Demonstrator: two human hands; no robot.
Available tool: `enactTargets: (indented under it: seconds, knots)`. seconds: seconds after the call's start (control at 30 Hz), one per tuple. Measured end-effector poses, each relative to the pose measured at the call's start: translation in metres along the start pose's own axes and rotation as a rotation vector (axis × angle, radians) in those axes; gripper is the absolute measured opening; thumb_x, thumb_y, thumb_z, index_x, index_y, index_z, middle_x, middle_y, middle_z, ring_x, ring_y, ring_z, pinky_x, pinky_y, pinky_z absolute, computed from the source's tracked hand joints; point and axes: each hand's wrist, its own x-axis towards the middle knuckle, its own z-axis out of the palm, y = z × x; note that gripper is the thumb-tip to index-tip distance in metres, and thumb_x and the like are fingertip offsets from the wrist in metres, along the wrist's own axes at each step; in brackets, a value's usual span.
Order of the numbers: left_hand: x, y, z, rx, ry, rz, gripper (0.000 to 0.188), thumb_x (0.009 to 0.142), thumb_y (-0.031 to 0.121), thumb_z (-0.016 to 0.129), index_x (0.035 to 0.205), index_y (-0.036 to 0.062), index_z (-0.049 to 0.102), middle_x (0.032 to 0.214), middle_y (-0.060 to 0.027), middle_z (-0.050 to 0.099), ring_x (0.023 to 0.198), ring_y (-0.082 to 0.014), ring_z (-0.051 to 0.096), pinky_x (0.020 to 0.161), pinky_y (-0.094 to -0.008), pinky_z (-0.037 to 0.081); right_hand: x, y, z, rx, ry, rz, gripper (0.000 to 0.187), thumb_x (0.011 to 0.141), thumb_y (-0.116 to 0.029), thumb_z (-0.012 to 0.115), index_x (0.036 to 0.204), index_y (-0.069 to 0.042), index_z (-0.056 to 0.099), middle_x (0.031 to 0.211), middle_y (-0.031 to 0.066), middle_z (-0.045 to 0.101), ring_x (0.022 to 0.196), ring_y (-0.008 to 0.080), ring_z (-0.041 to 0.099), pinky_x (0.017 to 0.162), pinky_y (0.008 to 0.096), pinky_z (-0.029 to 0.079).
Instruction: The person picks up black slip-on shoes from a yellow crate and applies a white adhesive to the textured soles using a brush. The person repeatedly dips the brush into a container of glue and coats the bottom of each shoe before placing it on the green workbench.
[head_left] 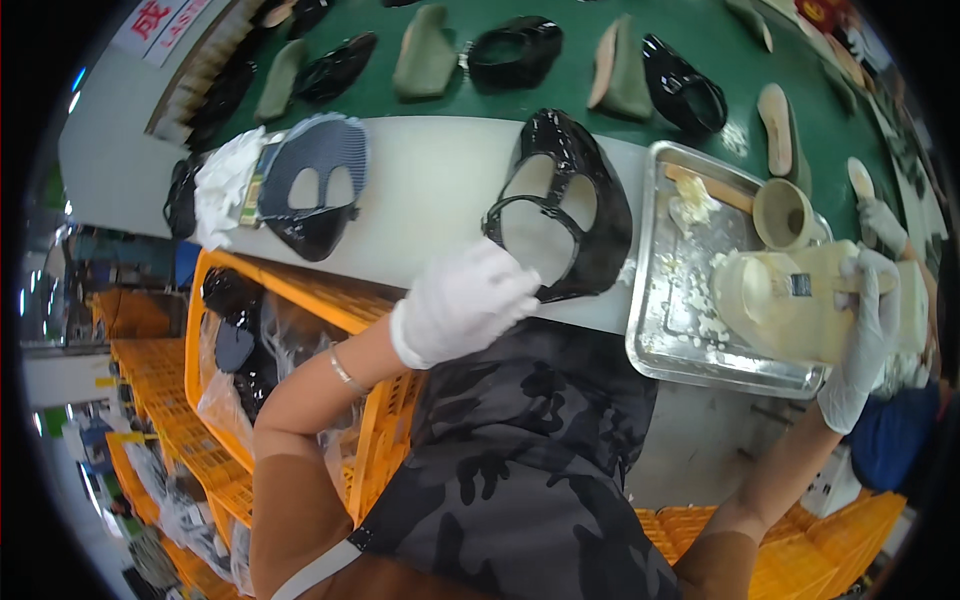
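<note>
My left hand [468,306], in a white glove, has its fingers curled together at the near edge of a glossy black strapped shoe upper [600,240]. The upper rests on a white board [430,190], toe away from me. At the right, my gloved right hand [868,315] is closed around a pale handle [850,284] beside a translucent plastic container [815,325] with whitish, glue-like stuff inside. What the handle's other end joins is unclear. The container lies over a metal tray [645,290]. Another upper [318,150], its ribbed grey-blue side showing, lies left on the board.
A cup [783,215] and a wooden stick [712,187] with whitish clumps share the tray. Black uppers [515,52] and green lasts [423,55] stand on the green surface beyond. An orange crate [205,340] is left; another person's gloved hand [882,222] is far right.
</note>
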Motion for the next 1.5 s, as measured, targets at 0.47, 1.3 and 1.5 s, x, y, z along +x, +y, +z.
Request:
enactTargets:
  seconds: [0.47, 1.3, 1.5]
  knots:
    - [0.066, -0.04, 0.018, 0.36, -0.044, -0.072, 0.035, 0.08, 0.004, 0.052, 0.116, 0.006, 0.052, 0.083, -0.0079, 0.062, 0.064, -0.0201, 0.058, 0.056, -0.032, 0.048, -0.055, -0.016, 0.042, -0.082, 0.255, -0.116, 0.008, 0.09, -0.001, 0.051, 0.097, -0.001, 0.054, 0.094, 0.0084, 0.063, 0.081, 0.0116, 0.06, 0.069, 0.0218, 0.049]
    - [0.089, 0.041, 0.047, -1.234, -1.036, -0.66, 0.028, 0.08, -0.01, 0.044, 0.105, -0.0052, 0.056, 0.097, -0.0089, 0.057, 0.065, -0.0069, 0.052, 0.058, -0.0176, 0.042, -0.063, -0.004, 0.044, 0.126, 0.177, -0.183, 0.035, 0.094, -0.032, 0.046, 0.105, 0.001, 0.049, 0.091, 0.0155, 0.062, 0.076, 0.0184, 0.06, 0.064, 0.0266, 0.048]
    - [0.103, 0.065, 0.059, -1.208, -0.998, -0.776, 0.039, 0.082, 0.005, 0.043, 0.12, -0.0049, 0.047, 0.07, -0.0084, 0.061, 0.05, -0.0121, 0.052, 0.057, -0.021, 0.045, -0.041, 0.007, 0.034, 0.162, -0.243, -0.39, 0.038, 0.092, -0.032, 0.048, 0.098, 0.005, 0.056, 0.093, 0.0183, 0.062, 0.082, 0.0226, 0.062, 0.072, 0.0292, 0.051]
